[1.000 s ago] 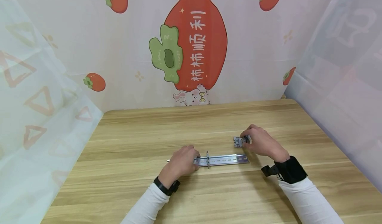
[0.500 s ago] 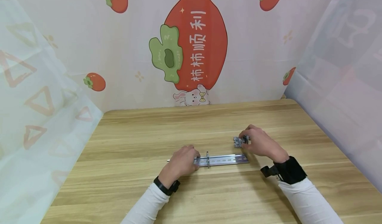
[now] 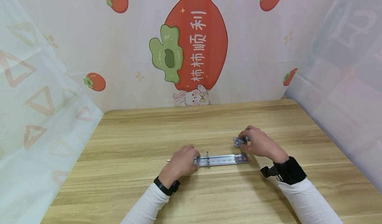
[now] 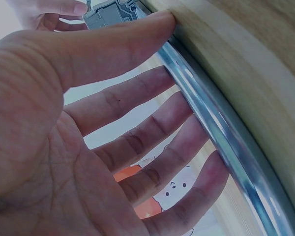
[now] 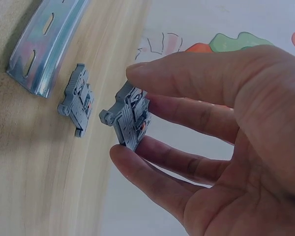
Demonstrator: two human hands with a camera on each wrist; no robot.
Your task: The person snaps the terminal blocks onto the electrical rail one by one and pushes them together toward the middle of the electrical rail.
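A slotted metal DIN rail [image 3: 227, 159] lies across the table, and my left hand [image 3: 181, 160] holds its left part. In the left wrist view the thumb [image 4: 113, 51] is on one side of the rail, with the fingertips along the other edge. One thin grey terminal block [image 3: 208, 160] sits crosswise on the rail, just right of that hand. Beyond the rail's right end, my right hand [image 3: 262, 143] pinches another grey terminal block [image 5: 130, 118] between thumb and fingertips. A loose matching terminal block [image 5: 77, 101] lies on the table beside it.
The wood-grain table [image 3: 143, 131] meets a white printed backdrop [image 3: 253, 68] at its far edge. White printed sheets hang at the left and right sides. Black straps with small cameras [image 3: 269, 171] are on both wrists.
My right hand has shifted slightly left with its terminal block, closer to the loose one. The left hand and the rail stay in place.
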